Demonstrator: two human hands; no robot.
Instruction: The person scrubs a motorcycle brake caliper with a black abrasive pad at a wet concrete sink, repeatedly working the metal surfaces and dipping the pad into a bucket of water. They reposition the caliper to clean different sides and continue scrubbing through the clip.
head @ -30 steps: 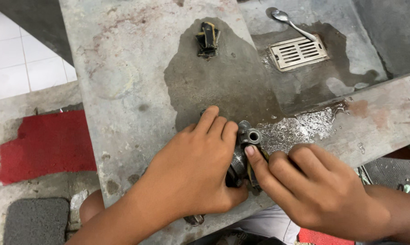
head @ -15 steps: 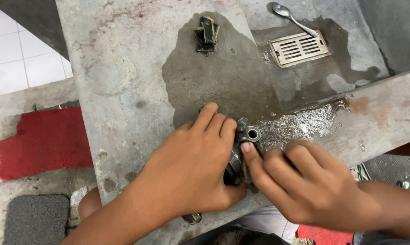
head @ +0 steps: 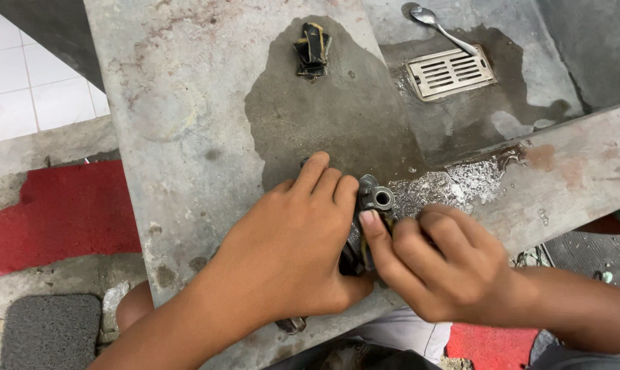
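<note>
**Two hands on a metal part, wet concrete tabletop**

Gripped between both hands: a small grey metal part point(head: 373, 205) with a round bore at its upper end, sitting at the near edge of the tabletop point(head: 179, 116), just below a dark wet patch point(head: 323, 116). Left hand point(head: 289, 253) curled over the part from the left, fingers pressed together and laid across it, hiding most of its body. Right hand point(head: 447, 267) closed in from the right, fingers bent, forefinger tip pressed against the part just under the bore.

Rough, stained grey concrete all round, mottled with reddish marks. Farther up on the wet patch, well apart from the hands, a small black and yellowish block-shaped piece point(head: 312, 49). To the right, a sunken concrete basin point(head: 570, 62) with a slotted metal drain grate point(head: 450, 72) and a metal spoon point(head: 436, 24) lying just above it. Glistening silvery wet residue point(head: 454, 185) spread along the basin's near rim, just beside the part.

Below the tabletop: red mat point(head: 63, 212) at the left, dark grey mat point(head: 49, 332) lower left, white floor tiles point(head: 29, 82) at upper left.
</note>
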